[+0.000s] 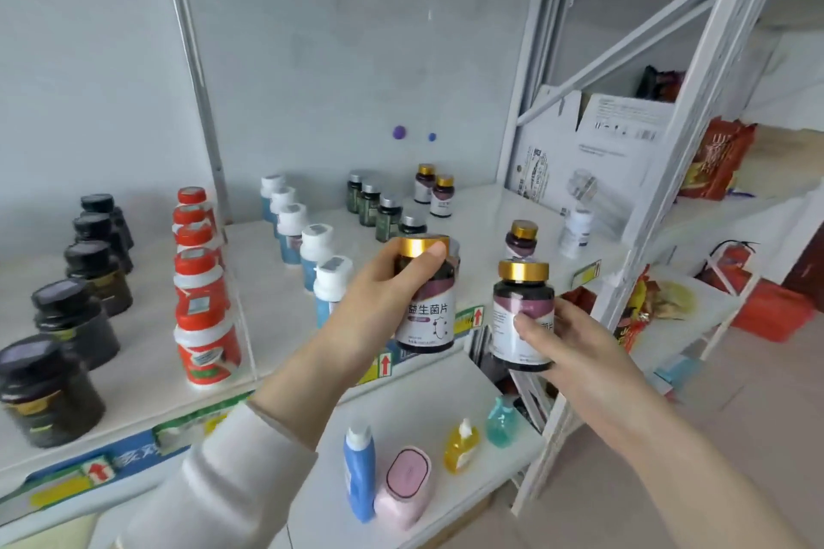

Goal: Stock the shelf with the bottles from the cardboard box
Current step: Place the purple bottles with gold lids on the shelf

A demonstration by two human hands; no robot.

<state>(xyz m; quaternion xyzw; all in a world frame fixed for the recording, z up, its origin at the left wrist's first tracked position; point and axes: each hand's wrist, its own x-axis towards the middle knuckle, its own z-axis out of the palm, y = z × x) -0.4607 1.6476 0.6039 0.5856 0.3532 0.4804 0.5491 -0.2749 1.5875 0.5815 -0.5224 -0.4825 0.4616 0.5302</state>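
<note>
Head: left hand [379, 294] round left bottle [430, 319] (right hand [579, 352], right bottle [519, 299])

You're standing in a small shop, or its stockroom. The white metal shelf [147, 325] in front of you carries supplement containers lined up in rows by kind: black-capped jars [76, 325], red-capped tubs [200, 281], white-capped bottles [292, 221]. Its front edge bears a label strip [383, 366] with red arrows. The lower shelf [428, 388] holds cleaning bottles [359, 473], and the neighbouring rack [695, 138] holds bright snack packets [713, 160] beside an opened cardboard box [615, 147].
</note>
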